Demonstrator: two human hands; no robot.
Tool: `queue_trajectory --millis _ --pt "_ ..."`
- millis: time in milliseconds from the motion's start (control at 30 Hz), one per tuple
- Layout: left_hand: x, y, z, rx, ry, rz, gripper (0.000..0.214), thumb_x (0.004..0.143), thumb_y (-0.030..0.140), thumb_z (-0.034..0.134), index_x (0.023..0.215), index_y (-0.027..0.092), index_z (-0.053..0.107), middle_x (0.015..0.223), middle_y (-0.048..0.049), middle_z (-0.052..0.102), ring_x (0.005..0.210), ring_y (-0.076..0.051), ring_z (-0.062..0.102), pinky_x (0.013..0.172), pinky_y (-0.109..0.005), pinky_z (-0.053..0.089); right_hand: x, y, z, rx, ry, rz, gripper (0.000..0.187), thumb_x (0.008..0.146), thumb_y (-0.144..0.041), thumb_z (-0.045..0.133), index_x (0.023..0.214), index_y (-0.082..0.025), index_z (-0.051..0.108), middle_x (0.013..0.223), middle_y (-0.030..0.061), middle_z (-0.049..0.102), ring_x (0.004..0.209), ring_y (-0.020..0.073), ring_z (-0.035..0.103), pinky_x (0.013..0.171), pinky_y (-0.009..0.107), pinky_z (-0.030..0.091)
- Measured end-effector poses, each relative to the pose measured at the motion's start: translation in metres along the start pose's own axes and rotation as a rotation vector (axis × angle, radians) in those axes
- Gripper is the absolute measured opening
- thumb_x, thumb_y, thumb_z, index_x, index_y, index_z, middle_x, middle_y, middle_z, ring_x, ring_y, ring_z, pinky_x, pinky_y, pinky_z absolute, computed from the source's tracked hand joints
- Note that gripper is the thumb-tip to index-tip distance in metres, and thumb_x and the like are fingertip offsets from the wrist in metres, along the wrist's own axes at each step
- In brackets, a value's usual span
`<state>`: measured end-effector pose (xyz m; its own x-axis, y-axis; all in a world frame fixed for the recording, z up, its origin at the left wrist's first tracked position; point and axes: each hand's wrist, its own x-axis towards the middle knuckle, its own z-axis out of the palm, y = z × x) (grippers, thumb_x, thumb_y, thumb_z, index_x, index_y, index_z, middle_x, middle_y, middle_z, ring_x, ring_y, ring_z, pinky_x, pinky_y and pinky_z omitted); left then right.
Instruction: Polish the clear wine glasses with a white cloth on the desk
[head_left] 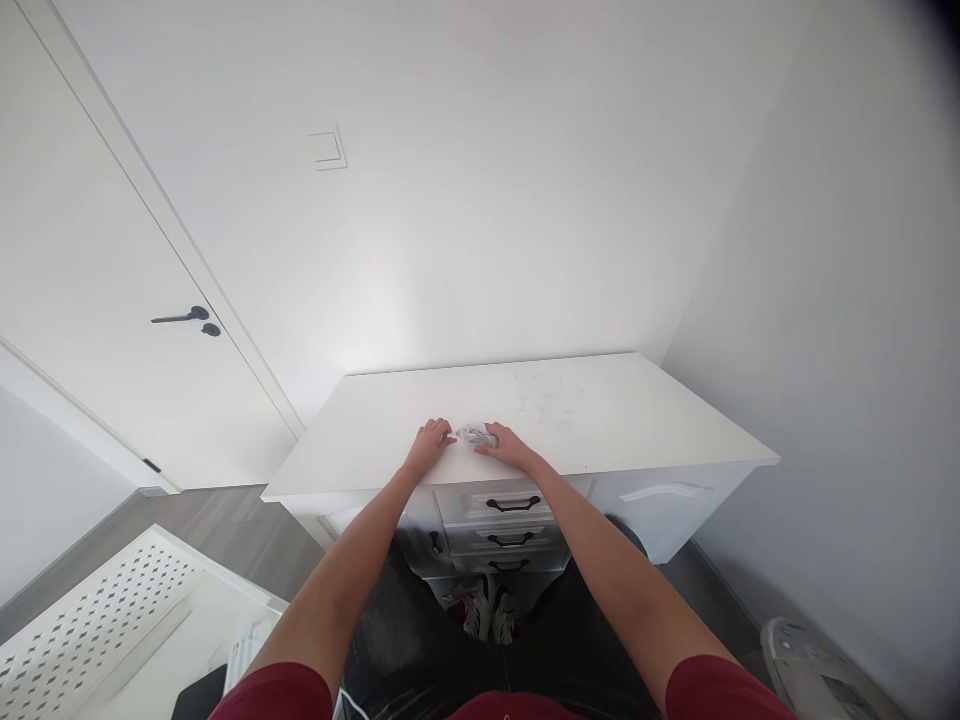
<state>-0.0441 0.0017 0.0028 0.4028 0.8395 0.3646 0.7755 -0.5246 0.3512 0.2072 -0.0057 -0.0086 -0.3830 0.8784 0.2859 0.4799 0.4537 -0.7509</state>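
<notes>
A small crumpled white bundle [475,434] lies on the white cabinet top [405,400], close to the front edge. Its kind is hard to make out; it looks twisted and wrinkled. My right hand [510,446] is closed on its right end, thumb in front and fingers behind. Just left of the bundle, my left hand [430,443] rests on the cabinet top with curled fingers. Thumb and forefinger come together at a tiny white tip beside the bundle, and what they pinch is too small to name.
Drawers with black handles [513,504] line the cabinet front. A white door with a black lever handle [180,315] is at left. White perforated furniture [97,600] stands at lower left, a pale appliance-like object [806,660] at lower right. Faint marks [547,395] show on the cabinet top.
</notes>
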Motion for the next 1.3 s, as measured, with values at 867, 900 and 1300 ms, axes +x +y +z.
queue_trajectory --millis 867,900,1300 --pt "-0.001 0.001 0.0 -0.082 0.027 0.034 0.02 0.094 0.034 0.056 0.078 0.022 0.06 0.087 -0.003 0.061 0.092 -0.02 0.051 0.081 -0.034 0.044 0.0 0.004 -0.002 0.067 -0.059 -0.001 0.04 0.082 -0.058 0.059 0.075 -0.019 0.061 0.078 0.0015 0.059 0.072 0.0167 0.051 0.068 0.028 0.039" --pt "-0.001 0.002 0.0 -0.084 0.025 0.031 0.021 0.095 0.034 0.056 0.078 0.022 0.061 0.087 -0.0033 0.061 0.093 -0.021 0.052 0.082 -0.034 0.044 -0.001 0.003 -0.003 0.095 -0.043 -0.004 0.04 0.081 -0.058 0.06 0.075 -0.019 0.061 0.077 0.0009 0.059 0.071 0.0166 0.051 0.067 0.027 0.039" --pt "-0.002 0.002 -0.001 -0.085 0.009 -0.001 0.005 0.091 0.028 0.058 0.094 0.025 0.06 0.094 -0.002 0.061 0.096 -0.02 0.055 0.082 -0.033 0.046 -0.005 -0.01 -0.006 0.111 0.075 0.061 0.04 0.084 -0.061 0.053 0.078 -0.022 0.055 0.077 0.0009 0.057 0.071 0.0175 0.049 0.067 0.03 0.041"
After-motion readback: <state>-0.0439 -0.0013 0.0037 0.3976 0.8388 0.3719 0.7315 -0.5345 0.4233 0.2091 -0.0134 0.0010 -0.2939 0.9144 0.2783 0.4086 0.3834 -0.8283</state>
